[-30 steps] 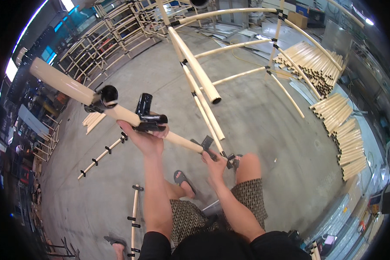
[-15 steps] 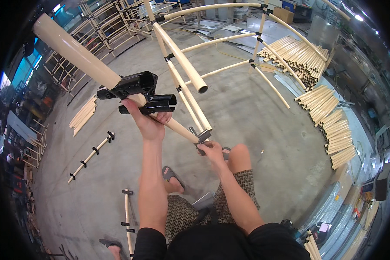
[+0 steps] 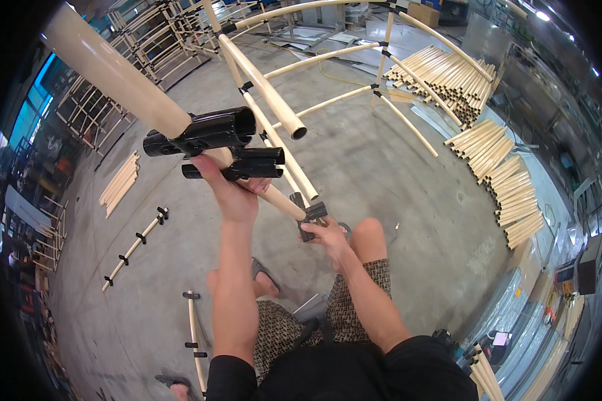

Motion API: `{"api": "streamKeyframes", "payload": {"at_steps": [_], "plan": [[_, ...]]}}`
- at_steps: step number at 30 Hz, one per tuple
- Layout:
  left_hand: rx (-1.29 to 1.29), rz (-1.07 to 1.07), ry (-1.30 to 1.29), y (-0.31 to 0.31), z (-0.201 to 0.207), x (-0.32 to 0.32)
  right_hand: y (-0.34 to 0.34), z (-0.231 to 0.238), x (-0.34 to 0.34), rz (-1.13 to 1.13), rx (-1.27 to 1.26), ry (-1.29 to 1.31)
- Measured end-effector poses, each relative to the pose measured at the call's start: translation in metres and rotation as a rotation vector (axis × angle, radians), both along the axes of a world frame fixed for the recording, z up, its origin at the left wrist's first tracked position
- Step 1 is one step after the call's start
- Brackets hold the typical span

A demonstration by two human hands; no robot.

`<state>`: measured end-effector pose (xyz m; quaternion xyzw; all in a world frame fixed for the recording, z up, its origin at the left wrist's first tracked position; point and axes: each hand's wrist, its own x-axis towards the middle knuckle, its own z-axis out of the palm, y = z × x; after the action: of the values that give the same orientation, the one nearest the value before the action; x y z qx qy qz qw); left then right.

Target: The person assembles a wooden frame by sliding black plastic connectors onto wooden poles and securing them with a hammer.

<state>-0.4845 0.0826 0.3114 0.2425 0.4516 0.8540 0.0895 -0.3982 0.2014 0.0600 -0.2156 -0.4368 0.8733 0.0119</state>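
Observation:
A long cream pipe (image 3: pixel 117 70) slants from the upper left down toward my knees. Black pipe connectors (image 3: pixel 207 131) are fitted on its middle, with open sleeves facing right. Just below them, my left hand (image 3: pixel 233 195) wraps round the pipe, its fingers partly hidden behind. At the lower end sits another black connector (image 3: pixel 314 212), and my right hand (image 3: pixel 329 235) grips it with thumb and fingers. Right beyond that end, a cream pipe of the standing frame (image 3: pixel 267 87) reaches toward me; whether it touches the connector I cannot tell.
Loose pipes (image 3: pixel 465 80) lie stacked at the far right, with more bundles (image 3: pixel 508 194) nearer. On the left floor are a short pipe bundle (image 3: pixel 119 184) and a pipe with black connectors (image 3: pixel 135 248). Assembled racks (image 3: pixel 160 47) stand behind. Another person's foot (image 3: pixel 179 389) shows at lower left.
The held pipe's upper part appears larger and closer. More of the lower connector shows beside my right hand. The surroundings have shifted slightly left in view; both hands keep their grips.

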Motion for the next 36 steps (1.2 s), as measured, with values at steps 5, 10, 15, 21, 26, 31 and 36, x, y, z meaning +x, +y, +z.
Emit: {"api": "streamKeyframes", "payload": {"at_steps": [5, 10, 15, 21, 26, 31, 36], "plan": [[-0.030, 0.025, 0.002, 0.019, 0.000, 0.020, -0.005, -0.001, 0.011, -0.154, 0.019, 0.012], [-0.062, 0.030, 0.052, 0.034, 0.001, 0.030, 0.004, -0.022, 0.007, -0.229, 0.098, 0.034], [-0.059, 0.049, 0.015, 0.038, 0.000, 0.038, 0.017, -0.021, 0.009, -0.236, 0.117, -0.075], [0.000, -0.103, 0.053, 0.049, -0.022, 0.040, 0.058, -0.016, -0.001, -0.091, 0.185, -0.027], [-0.074, -0.007, -0.128, 0.058, -0.015, 0.056, 0.061, -0.005, 0.000, -0.102, 0.133, -0.054], [-0.007, -0.092, -0.128, 0.065, -0.008, 0.068, 0.050, 0.027, 0.043, -0.180, 0.498, 0.047], [0.098, -0.138, -0.025, 0.071, 0.001, 0.073, 0.068, 0.009, 0.058, -0.020, 1.091, 0.150]]}}
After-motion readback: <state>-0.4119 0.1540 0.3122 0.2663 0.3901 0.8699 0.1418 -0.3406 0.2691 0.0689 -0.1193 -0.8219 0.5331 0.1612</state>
